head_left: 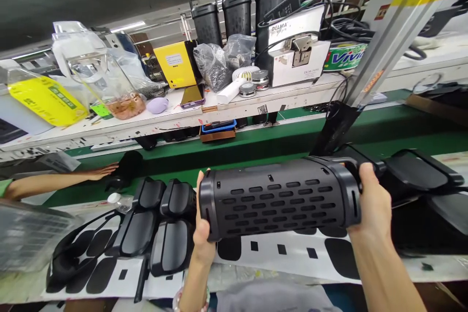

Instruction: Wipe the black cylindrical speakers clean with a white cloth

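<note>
A long black slotted casing (278, 200), much like a portable speaker body, is held lengthwise above the table between both my hands. My left hand (203, 234) grips its left end cap, with the thumb on the near side. At the other end my right hand (373, 204) is wrapped round the cap by the handle; some of its fingers are hidden behind. Under the casing lies a white sheet (266, 258) with black rounded pads (340, 256) and small black squares on it. Black end pieces (171, 246) stand to the left of my left hand.
A co-worker's hand (102, 171) reaches toward a black part on the green belt (234, 148). More black frames (420, 170) lie at right. The shelf (153, 119) bears bags, a yellow box, tins and several upright casings (236, 14). A metal post (398, 24) rises at right.
</note>
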A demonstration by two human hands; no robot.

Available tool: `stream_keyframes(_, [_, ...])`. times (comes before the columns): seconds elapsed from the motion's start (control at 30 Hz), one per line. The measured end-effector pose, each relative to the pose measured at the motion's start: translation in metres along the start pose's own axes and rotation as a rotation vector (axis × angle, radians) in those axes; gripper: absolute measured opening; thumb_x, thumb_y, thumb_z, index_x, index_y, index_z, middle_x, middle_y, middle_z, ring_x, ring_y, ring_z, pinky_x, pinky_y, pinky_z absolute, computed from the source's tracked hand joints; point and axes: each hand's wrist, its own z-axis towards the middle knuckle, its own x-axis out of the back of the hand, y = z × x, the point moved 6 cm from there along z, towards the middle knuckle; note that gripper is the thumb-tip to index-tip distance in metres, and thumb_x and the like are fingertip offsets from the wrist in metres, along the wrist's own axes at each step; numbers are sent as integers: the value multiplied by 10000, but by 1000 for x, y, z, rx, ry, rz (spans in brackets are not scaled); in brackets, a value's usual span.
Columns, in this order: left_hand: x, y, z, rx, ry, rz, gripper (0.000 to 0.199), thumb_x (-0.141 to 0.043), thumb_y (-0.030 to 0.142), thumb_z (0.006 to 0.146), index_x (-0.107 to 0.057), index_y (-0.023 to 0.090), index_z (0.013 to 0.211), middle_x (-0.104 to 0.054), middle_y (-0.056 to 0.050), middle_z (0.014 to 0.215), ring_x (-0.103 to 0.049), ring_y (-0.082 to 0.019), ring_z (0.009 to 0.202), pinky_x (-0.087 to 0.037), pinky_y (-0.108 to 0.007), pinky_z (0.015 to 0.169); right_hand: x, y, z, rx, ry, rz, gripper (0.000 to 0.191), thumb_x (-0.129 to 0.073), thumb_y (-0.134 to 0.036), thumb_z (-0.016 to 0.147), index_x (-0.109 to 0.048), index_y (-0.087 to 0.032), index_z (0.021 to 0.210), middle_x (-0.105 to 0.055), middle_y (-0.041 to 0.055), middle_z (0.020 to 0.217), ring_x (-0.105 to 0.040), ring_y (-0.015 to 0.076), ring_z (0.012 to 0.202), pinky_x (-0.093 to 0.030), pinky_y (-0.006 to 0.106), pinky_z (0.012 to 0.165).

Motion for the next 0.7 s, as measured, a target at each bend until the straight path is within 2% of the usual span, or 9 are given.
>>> stream_keyframes(0.07, [1, -3, 2, 64, 46, 4, 621, -660, 713, 591, -748, 213, 950, -750, -82, 1009, -556, -353, 1220, -466, -451, 1020, 2, -10, -2, 161, 36, 28, 367, -671, -515, 653, -655, -152, 710, -489, -41, 463, -352, 80, 323, -247, 208, 276])
stream_keyframes(0.13, [-3, -6, 3, 124, 36, 13, 604, -632, 710, 639, -751, 184, 911, -756, -93, 955, -578, -342, 1191, -463, -450, 1019, 6, -19, -2, 329, 81, 61, 395, -650, -541, 629, -613, -148, 616, -525, -14, 496, -391, 74, 372, -272, 200, 322])
stream_keyframes(0.23, [-9, -5, 0, 127, -4, 70, 582, -619, 671, 708, -732, 169, 981, -742, -100, 1026, -592, -312, 1172, -454, -429, 1022, 9, -26, 0, 464, 111, 70, 397, -617, -541, 633, -577, -152, 564, -529, -2, 509, -415, 77, 414, -264, 205, 360])
stream_keyframes(0.37, [-14, 4, -5, 55, -22, 268, 536, -737, 512, 696, -684, 177, 1110, -713, -94, 1119, -629, -286, 1104, -465, -398, 998, 10, -27, 0, 440, 131, 53, 322, -573, -480, 602, -582, -163, 544, -509, -4, 488, -412, 90, 418, -260, 229, 372])
stream_keyframes(0.43, [-18, 10, -6, 45, -65, 299, 510, -704, 484, 742, -665, 183, 1152, -701, -90, 1154, -620, -281, 1124, -452, -397, 1014, 11, -27, -1, 414, 157, 51, 275, -549, -452, 563, -567, -181, 514, -502, -4, 481, -424, 97, 429, -294, 238, 392])
stream_keyframes(0.6, [-39, 30, -17, 54, -268, 292, 518, -655, 437, 787, -609, 202, 1247, -682, -71, 1206, -539, -294, 1245, -377, -414, 1094, 16, -23, 1, 306, 228, 45, 184, -501, -391, 516, -561, -219, 490, -520, 15, 509, -469, 133, 484, -357, 289, 460])
stream_keyframes(0.7, [-48, 41, -24, 34, -301, 323, 515, -635, 434, 810, -590, 200, 1266, -706, -66, 1146, -509, -293, 1281, -328, -424, 1130, 18, -22, 2, 324, 225, 59, 165, -508, -394, 516, -554, -239, 483, -514, 13, 513, -461, 146, 502, -346, 318, 496])
